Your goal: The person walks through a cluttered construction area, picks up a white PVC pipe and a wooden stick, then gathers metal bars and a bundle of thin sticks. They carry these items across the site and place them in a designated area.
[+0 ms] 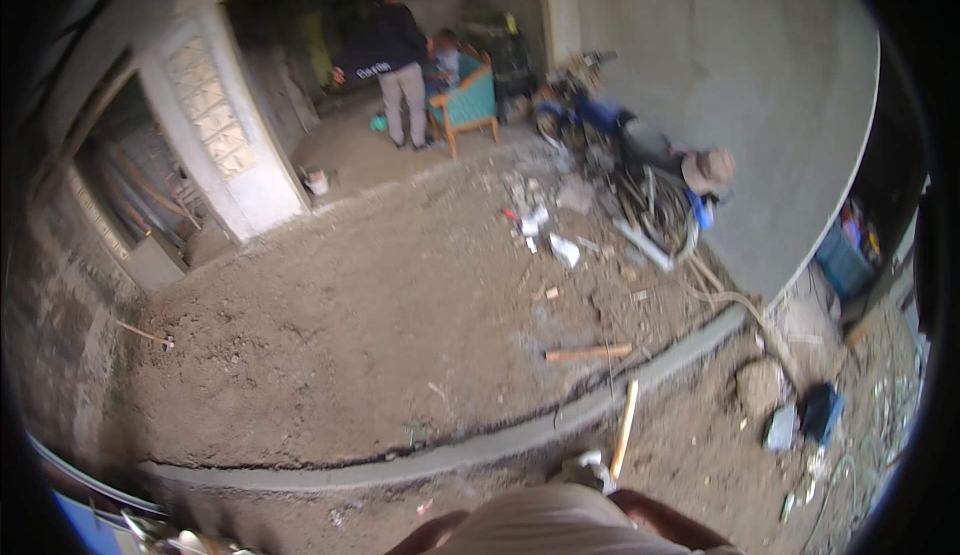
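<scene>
Only parts of my left arm [432, 534] and my right arm [668, 521] show, on either side of my light shirt [555, 517] at the lower edge. Both hands are out of sight, so what they hold or touch is hidden. Just ahead of my shirt, a pale wooden stick [625, 430] points away from me across the dirt. Its near end lies beside a greyish-white thing, perhaps a shoe [590, 468]. Beyond them a low concrete curb [500, 443] curves across the ground.
Past the curb spreads bare dirt [330, 335] with a wooden piece [588, 353] and scraps. A blue motorcycle [640, 155] leans by the grey wall [740, 75]. In the far doorway a person [400, 65] stands beside someone seated in a green chair [468, 100]. A large stone [760, 387] lies right.
</scene>
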`<state>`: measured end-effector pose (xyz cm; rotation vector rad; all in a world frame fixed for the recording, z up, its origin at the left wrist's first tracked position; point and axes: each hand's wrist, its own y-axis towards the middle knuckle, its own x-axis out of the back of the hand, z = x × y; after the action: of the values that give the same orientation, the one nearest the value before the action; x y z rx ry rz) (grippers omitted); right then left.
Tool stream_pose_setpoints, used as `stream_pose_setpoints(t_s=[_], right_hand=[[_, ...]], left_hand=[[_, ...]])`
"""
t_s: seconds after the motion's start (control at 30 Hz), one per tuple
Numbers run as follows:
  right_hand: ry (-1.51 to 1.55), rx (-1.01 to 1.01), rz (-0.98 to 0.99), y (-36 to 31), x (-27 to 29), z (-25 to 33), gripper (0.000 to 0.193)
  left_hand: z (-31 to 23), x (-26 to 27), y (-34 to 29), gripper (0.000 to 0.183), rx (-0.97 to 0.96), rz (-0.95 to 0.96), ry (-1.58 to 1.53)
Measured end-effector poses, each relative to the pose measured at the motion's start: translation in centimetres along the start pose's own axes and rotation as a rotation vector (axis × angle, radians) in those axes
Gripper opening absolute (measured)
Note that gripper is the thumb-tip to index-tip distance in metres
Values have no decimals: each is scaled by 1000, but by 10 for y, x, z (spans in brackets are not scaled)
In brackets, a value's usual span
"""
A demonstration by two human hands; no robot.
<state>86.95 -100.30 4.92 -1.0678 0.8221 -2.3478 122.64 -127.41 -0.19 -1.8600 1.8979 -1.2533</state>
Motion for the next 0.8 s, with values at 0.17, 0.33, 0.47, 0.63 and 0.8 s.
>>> stream_pose_setpoints(t_s=[0.17, 0.33, 0.47, 0.63, 0.8], right_hand=[[77, -169, -54, 24, 1, -80, 33], [245, -69, -105, 13, 43, -115, 33], [452, -111, -36, -9, 34, -133, 31], [890, -198, -6, 5, -9, -155, 31], [1322, -379, 109, 30, -3, -199, 45]], left_hand=[[-65, 46, 50, 41, 59, 145, 87], [-140, 95, 104, 39, 149, 274, 253], [-165, 134, 166, 15, -246, 558, 888], [-267, 197, 219, 21, 101, 734, 635], [-283, 207, 337, 28, 132, 539, 371]])
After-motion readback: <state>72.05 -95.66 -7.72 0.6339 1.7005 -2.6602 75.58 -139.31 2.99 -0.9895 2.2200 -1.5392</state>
